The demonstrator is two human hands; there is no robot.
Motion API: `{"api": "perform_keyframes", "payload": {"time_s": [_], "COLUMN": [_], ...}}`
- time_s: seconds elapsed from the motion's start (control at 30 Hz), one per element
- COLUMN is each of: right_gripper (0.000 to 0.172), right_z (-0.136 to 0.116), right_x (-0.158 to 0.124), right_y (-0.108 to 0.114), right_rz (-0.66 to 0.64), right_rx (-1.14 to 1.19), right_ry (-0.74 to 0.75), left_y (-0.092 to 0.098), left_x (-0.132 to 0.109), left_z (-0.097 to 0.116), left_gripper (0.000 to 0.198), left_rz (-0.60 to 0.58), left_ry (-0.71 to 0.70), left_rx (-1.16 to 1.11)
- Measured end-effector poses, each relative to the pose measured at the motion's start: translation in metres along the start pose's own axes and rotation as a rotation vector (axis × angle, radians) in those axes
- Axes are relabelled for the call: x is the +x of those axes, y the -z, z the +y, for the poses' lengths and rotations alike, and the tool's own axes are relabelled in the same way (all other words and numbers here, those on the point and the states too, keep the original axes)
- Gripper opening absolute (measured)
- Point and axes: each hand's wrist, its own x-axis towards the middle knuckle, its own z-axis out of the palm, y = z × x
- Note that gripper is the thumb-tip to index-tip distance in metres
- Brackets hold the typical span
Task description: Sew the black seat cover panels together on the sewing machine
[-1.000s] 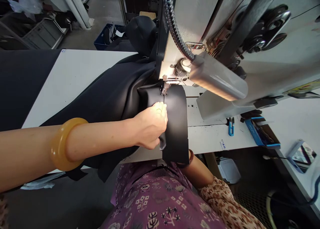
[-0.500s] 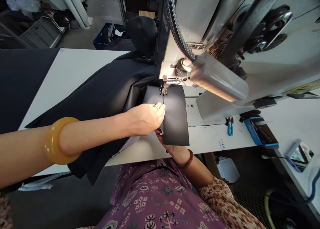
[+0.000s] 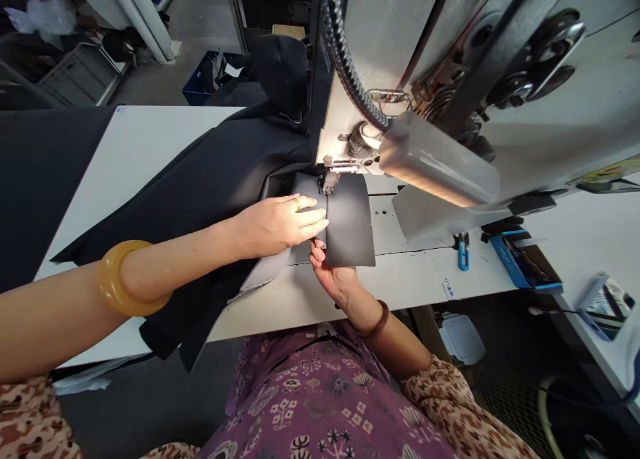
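Note:
Black leather-like material lies under the presser foot [image 3: 329, 180] of a sewing machine [image 3: 340, 122]. A seam runs from the foot toward me along the left edge of a small black panel [image 3: 351, 222]. My left hand [image 3: 280, 224] rests flat on the material left of the seam, fingers stretched out just short of the foot. Below it, my right hand [image 3: 333, 272] pinches the near end of the seam, its fingers partly under the panel. The large black leather piece [image 3: 200, 172] spreads left in folds and hangs over the table's front edge.
A lamp [image 3: 440, 159] on a flexible metal neck hangs right of the needle. Blue thread snips [image 3: 464, 251] and a blue box [image 3: 525, 259] lie on the right of the white table [image 3: 415, 275]. A blue crate [image 3: 197, 79] stands on the floor behind.
The panel has moved away from me, farther under the presser foot. My left hand has shifted left and up, its fingers now spread flat. My right hand has moved forward, showing more from under the panel.

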Motion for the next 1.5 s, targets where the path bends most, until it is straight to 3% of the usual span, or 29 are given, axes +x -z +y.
{"api": "perform_keyframes", "payload": {"time_s": [0.2, 0.37, 0.5, 0.7, 1.03, 1.5], "right_gripper": [0.015, 0.054, 0.039, 0.034, 0.027, 0.027], "right_z": [-0.009, -0.026, -0.035, -0.042, -0.055, -0.07], "right_x": [0.002, 0.002, 0.005, 0.017, 0.042, 0.053], "right_y": [-0.001, 0.025, 0.032, 0.021, 0.02, 0.019], "right_rz": [0.04, 0.247, 0.211, 0.24, 0.171, 0.161], "right_rx": [0.111, -0.019, -0.269, -0.328, -0.398, -0.472], "right_ry": [-0.096, 0.094, 0.269, 0.268, 0.306, 0.323], "left_y": [-0.013, -0.025, -0.037, -0.049, -0.056, -0.063], "left_x": [-0.002, -0.004, -0.003, 0.005, 0.014, 0.015], "left_z": [-0.014, -0.026, -0.034, -0.044, -0.053, -0.054], "left_gripper": [0.052, 0.06, 0.061, 0.048, 0.027, 0.027], "left_rz": [0.041, 0.124, 0.323, 0.468, 0.563, 0.592], "left_ry": [0.063, 0.111, 0.136, 0.243, 0.327, 0.385], "left_rx": [-0.064, -0.19, -0.351, -0.518, -0.59, -0.567]}}
